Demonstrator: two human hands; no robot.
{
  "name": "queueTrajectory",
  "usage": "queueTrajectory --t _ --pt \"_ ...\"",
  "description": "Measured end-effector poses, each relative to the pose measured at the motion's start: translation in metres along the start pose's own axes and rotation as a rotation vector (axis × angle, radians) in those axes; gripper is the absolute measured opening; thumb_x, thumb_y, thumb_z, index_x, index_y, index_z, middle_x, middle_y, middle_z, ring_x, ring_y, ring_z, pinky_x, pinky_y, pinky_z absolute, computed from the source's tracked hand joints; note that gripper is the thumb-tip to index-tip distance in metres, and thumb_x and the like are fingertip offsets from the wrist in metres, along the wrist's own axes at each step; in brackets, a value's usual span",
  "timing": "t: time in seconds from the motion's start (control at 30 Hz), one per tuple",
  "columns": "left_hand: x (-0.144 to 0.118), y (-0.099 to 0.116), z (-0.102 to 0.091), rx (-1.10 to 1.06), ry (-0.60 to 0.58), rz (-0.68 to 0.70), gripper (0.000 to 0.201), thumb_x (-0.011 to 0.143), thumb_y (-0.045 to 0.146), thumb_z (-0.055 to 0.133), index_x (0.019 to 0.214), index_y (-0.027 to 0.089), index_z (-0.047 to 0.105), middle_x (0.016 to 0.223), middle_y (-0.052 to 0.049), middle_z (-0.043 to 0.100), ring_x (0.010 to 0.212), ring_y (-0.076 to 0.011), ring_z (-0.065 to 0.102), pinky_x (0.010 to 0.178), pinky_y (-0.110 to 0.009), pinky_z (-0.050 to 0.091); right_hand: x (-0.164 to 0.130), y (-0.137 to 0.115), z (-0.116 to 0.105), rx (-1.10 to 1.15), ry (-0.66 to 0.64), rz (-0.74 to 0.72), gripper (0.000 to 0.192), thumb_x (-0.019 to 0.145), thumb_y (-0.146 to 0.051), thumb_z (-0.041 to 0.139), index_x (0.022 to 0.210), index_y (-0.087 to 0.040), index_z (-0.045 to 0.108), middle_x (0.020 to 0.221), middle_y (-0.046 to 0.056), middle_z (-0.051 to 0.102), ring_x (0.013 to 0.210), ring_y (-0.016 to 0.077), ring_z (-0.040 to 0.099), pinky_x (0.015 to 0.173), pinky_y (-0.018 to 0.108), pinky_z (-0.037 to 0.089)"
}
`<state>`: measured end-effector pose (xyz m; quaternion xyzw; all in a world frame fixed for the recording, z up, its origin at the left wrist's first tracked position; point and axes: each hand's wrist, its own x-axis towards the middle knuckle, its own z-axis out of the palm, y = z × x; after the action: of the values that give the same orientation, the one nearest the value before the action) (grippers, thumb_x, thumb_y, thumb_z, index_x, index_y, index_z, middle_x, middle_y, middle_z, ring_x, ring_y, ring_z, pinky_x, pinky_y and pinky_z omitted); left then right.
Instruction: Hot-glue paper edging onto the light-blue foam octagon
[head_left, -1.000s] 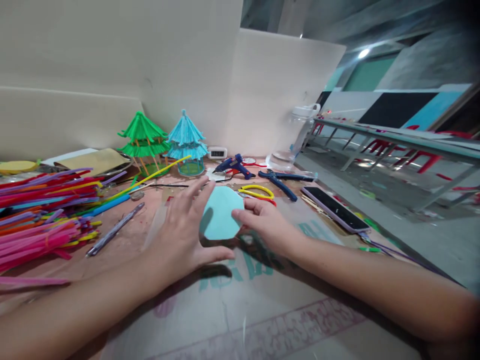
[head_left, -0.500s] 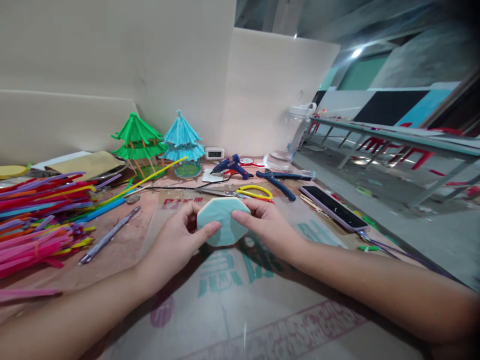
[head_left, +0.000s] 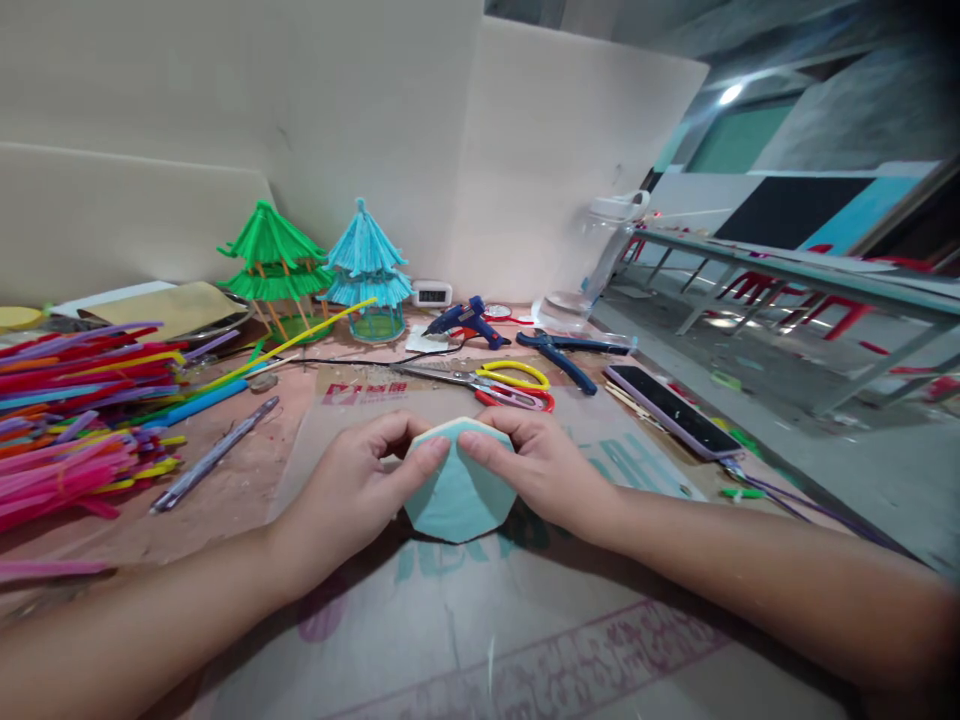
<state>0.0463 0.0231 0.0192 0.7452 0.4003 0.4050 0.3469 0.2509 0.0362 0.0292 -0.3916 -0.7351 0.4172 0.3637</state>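
Note:
Between my two hands is a pale blue, many-sided flat piece with a cream edge, tilted so its face shows to me. My left hand is closed on its upper left side, thumb on the face. Closed on the upper right side, my right hand lays its thumb beside the left one. The fingers behind the piece are mostly hidden. Below it lies a printed translucent sheet. Just beyond my hands are scissors with yellow and red handles.
Bundled fuzzy pipe cleaners lie left. A green pavilion model and a blue one stand behind, near a small digital clock. Rightward are a glue gun, pliers, a clear bottle and a phone.
The blue piece has come lower and nearer, and tilted so more of its lower face shows. Both thumbs have moved together near its top edge. The view has shifted slightly.

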Motion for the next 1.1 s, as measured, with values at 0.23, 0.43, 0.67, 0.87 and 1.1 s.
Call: queueTrajectory --t 0.23,0.43,0.67,0.87,1.1 --pt "0.000 0.002 0.000 -0.004 0.054 -0.002 0.035 0.097 0.047 0.050 0.076 0.019 0.059 0.068 0.003 0.058 0.061 -0.0118 0.054 0.053 -0.022 0.044 0.001 0.001 0.000 0.065 -0.005 0.014 0.038 0.090 -0.055 0.059 0.081 -0.018 0.064 0.073 0.000 0.060 0.064 0.0117 0.053 0.057 0.024 0.044" --pt "0.003 -0.002 0.002 -0.075 0.093 -0.088 0.032 0.093 0.051 0.055 0.090 0.020 0.064 0.081 0.000 0.067 0.072 -0.0162 0.062 0.060 -0.025 0.051 0.004 0.005 0.000 0.206 -0.033 0.112 0.043 0.082 -0.060 0.067 0.088 -0.017 0.064 0.079 0.002 0.066 0.066 0.0130 0.059 0.060 0.025 0.050" --pt "0.003 -0.003 0.005 -0.143 -0.029 -0.172 0.037 0.092 0.050 0.056 0.103 0.018 0.069 0.089 -0.002 0.073 0.074 -0.0181 0.065 0.060 -0.025 0.051 0.002 0.005 0.001 0.142 -0.025 0.064 0.041 0.095 -0.056 0.051 0.089 -0.017 0.063 0.079 0.002 0.064 0.066 0.0125 0.057 0.060 0.025 0.050" --pt "0.002 -0.003 0.004 -0.104 0.042 -0.114 0.040 0.097 0.049 0.046 0.106 0.017 0.068 0.085 -0.002 0.069 0.077 -0.0185 0.062 0.061 -0.024 0.048 0.003 0.007 0.006 0.193 -0.048 0.052 0.056 0.075 -0.031 0.081 0.122 -0.019 0.054 0.106 0.004 0.065 0.087 0.0159 0.062 0.076 0.028 0.054" --pt "0.002 -0.009 0.008 -0.158 0.003 -0.150 0.043 0.090 0.054 0.060 0.114 0.018 0.065 0.099 -0.003 0.071 0.081 -0.0187 0.062 0.067 -0.025 0.050 0.003 0.004 0.001 0.095 -0.025 -0.005 0.040 0.099 -0.052 0.042 0.092 -0.018 0.062 0.084 0.003 0.063 0.074 0.0154 0.057 0.069 0.029 0.050"
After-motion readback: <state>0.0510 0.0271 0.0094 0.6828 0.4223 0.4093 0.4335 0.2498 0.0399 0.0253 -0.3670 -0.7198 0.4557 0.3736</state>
